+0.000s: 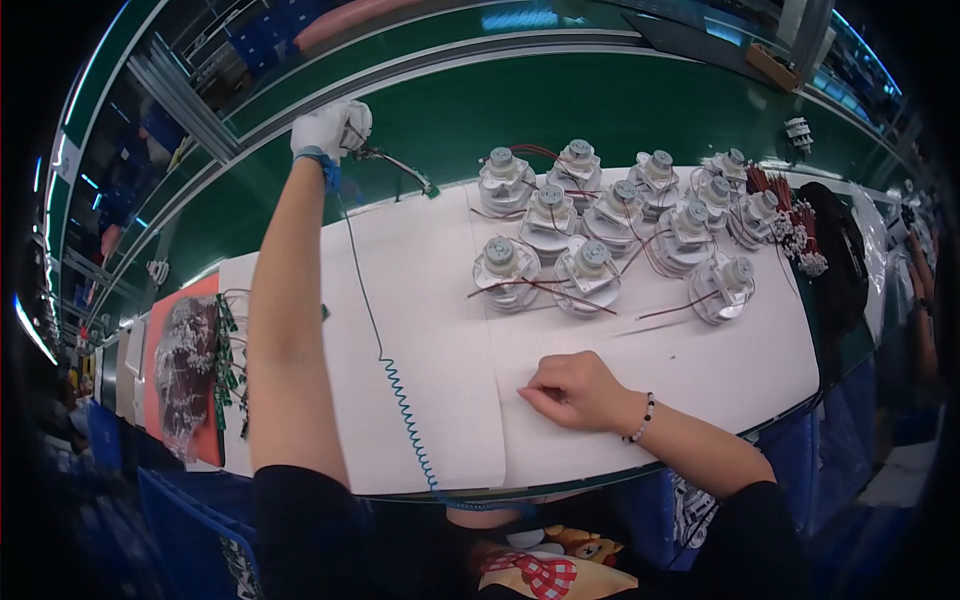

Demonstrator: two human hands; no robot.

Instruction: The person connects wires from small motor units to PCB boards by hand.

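Note:
My left hand, in a white glove with a blue wrist strap, reaches out to the far left over the green surface. It is closed on a white motor assembly, from which wires run to a small green circuit board. My bare right hand rests on the white sheet near the front edge. Its fingers are curled together and nothing shows in them. Beyond it stand several white motor assemblies with round metal motors on top and red-brown wires trailing.
A coiled blue cord runs from the left wrist to the front edge. Several circuit boards and a clear plastic bag lie on an orange sheet at left. Bundled wires and a black bag are at right.

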